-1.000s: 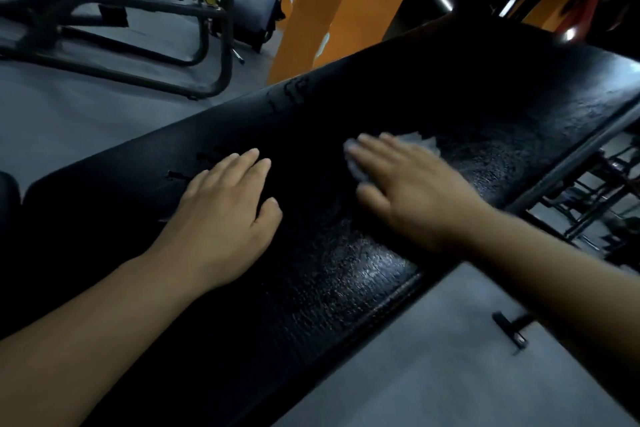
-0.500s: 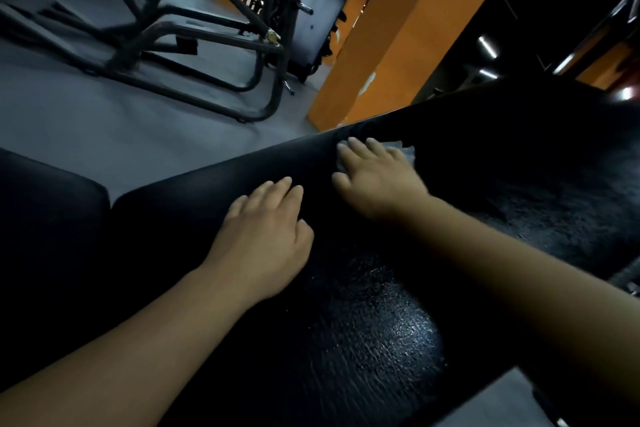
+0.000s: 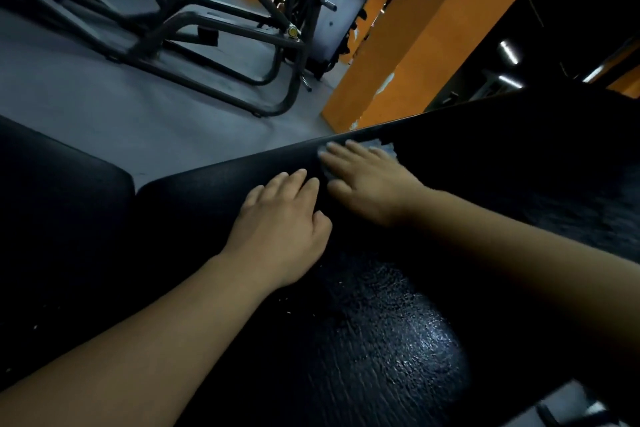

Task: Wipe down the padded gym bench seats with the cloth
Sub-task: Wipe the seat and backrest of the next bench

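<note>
Head view: right hand [image 3: 370, 184], fingers straight and close together, presses a pale crumpled cloth [image 3: 381, 146] flat on the far edge of the black textured padded bench seat [image 3: 381, 340], centre frame. Left hand [image 3: 280, 236] rests flat just beside it, fingers together.

Both hands lie on the bench pad [image 3: 398, 340], right hand [image 3: 367, 180] atop the cloth [image 3: 384, 146].
</note>
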